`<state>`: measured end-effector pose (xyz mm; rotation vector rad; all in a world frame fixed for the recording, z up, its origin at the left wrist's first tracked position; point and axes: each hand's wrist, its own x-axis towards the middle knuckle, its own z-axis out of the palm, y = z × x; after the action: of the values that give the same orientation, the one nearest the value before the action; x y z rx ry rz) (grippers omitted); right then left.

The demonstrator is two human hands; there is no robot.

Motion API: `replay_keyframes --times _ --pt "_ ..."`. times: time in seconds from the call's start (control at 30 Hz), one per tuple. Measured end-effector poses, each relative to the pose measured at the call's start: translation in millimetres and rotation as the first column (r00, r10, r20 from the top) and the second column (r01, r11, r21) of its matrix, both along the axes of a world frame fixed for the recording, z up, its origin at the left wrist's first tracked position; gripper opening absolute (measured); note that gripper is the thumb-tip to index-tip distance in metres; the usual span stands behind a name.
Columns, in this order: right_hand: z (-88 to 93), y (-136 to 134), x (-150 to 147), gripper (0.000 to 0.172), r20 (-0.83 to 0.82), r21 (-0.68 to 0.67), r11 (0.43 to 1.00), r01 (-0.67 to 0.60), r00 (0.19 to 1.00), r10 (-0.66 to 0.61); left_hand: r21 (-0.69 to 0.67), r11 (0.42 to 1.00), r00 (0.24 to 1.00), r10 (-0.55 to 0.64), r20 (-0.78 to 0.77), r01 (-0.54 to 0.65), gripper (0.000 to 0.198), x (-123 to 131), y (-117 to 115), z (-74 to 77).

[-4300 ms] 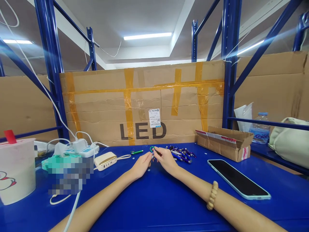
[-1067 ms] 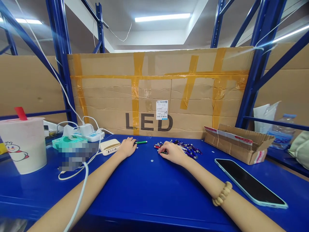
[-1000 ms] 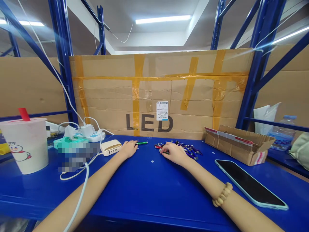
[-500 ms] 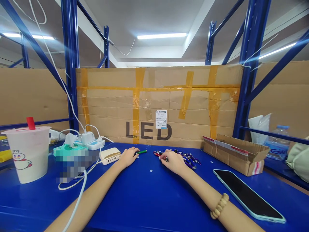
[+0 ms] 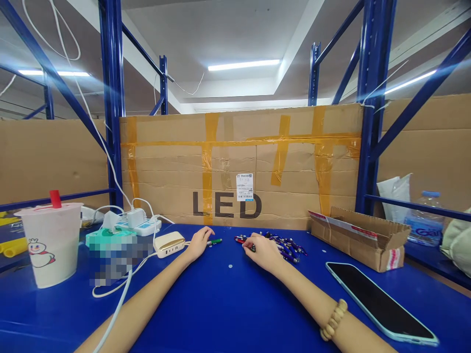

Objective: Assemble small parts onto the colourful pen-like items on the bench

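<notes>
**Left hand by the green pen, right hand at the edge of the pile**

Your left hand rests low over the table, fingers stretched forward and slightly parted. The green pen lies flat at your fingertips, its near end hidden by the hand, so I cannot tell whether you grip it or merely touch it. The power bank sits just beyond your wrist on the left.

Your right hand is curled narrow, thumb close to the forefinger, at the left edge of the pile of mostly blue pens. Something dark shows at the fingertips, but I cannot tell whether you hold it or it lies beneath. The red pen pokes out just past your fingers.

Expect each pen to be light and stiff, with a smooth barrel that probably rolls or slips under a careless push. None looks fragile, though clips may snag where the pens cross. Your best hold is likely a thumb-and-forefinger pinch around mid-barrel. The green pen, apart from the pile, offers a free end; the red one lies close enough to the others that lifting it straight up should disturb them least.

On your right, the open carton stands behind the phone.
</notes>
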<state>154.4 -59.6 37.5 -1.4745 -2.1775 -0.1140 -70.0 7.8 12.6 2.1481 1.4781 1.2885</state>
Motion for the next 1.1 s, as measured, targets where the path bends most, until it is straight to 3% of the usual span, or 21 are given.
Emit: replay_keyframes --times 0.1,0.23,0.4,0.53,0.67,0.8,0.93,1.1 --pt "-0.9 -0.8 -1.3 0.018 -0.005 0.003 1.0 -0.013 1.0 0.013 -0.057 0.998 0.941 -0.006 0.339 0.027 0.028 -3.4 1.7 5.1" --pt "-1.2 -1.3 -2.9 0.019 -0.002 -0.018 1.0 -0.012 1.0 0.012 -0.107 0.982 0.727 -0.038 0.686 0.153 0.028 -5.8 0.7 14.3" --pt "-0.4 -5.5 -6.8 0.029 -0.055 0.04 0.994 -0.1 0.993 0.102 -0.185 0.922 0.525 -0.022 0.851 0.34 0.018 16.9 -16.6 20.9" --pt "-0.5 -12.4 -14.0 0.034 -0.022 0.048 0.979 -0.199 0.979 0.201 -0.25 0.811 0.453 -0.02 0.891 0.529 0.014 45.5 -35.5 18.0" --pt "-3.1 -14.2 -19.4 0.017 0.078 0.002 0.981 -0.196 0.978 0.195 -0.273 0.757 0.489 -0.07 0.87 0.594 0.017 58.8 -45.9 12.3" --pt "-6.6 -6.2 -15.6 0.02 0.012 0.053 0.983 -0.174 0.985 0.174 -0.257 0.844 0.636 -0.124 0.762 0.472 0.018 56.3 -44.6 8.7" --pt "-10.5 6.5 -8.1 0.024 -0.214 0.13 0.983 -0.131 0.964 0.157 -0.299 0.878 0.717 -0.069 0.694 0.374 0.019 50.5 -39.5 7.8" --pt "-10.7 13.7 -7.8 0.033 -0.599 0.073 0.98 -0.183 0.778 0.19 -0.243 0.914 0.835 -0.156 0.527 0.324 0.029 48.8 -40.9 8.5"
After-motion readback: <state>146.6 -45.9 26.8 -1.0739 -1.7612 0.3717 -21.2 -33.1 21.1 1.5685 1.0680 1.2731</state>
